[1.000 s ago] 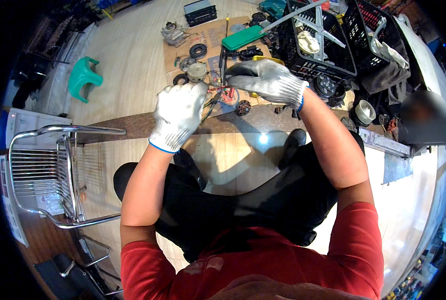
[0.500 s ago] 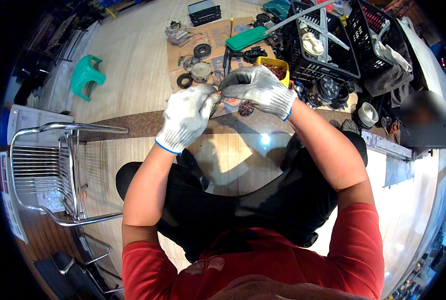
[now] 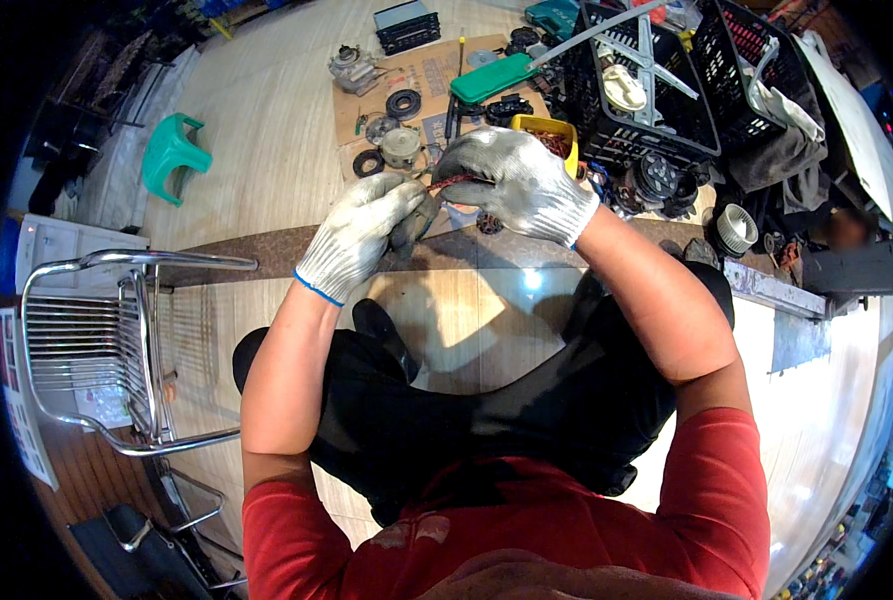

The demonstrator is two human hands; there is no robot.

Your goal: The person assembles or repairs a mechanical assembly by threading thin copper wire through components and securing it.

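Observation:
My left hand [image 3: 365, 228] and my right hand [image 3: 520, 183] wear white knit gloves with grey palms and blue cuffs. They meet in front of me above the edge of a cardboard sheet. A thin reddish strip [image 3: 451, 182] runs between them, its right part pinched in my right fingers. My left fingers are closed at its other end, where the grip is partly hidden. Just behind my right hand stands a yellow container [image 3: 572, 128] with reddish-brown bits in it. A small round dark part [image 3: 489, 222] lies below my right hand.
The cardboard [image 3: 432, 75] bears a round metal housing [image 3: 401, 146], black rings [image 3: 404, 103] and a metal assembly [image 3: 352, 68]. A green long-handled paddle [image 3: 494, 78] lies across. Black crates [image 3: 657, 140] stand right, near a white fan wheel [image 3: 736, 230]. Left are a green stool [image 3: 175, 155] and metal chair [image 3: 132, 258].
My left hand has shifted slightly left and turned, with its fingers lower. My right hand has tilted, and more of the reddish strip now shows between the hands.

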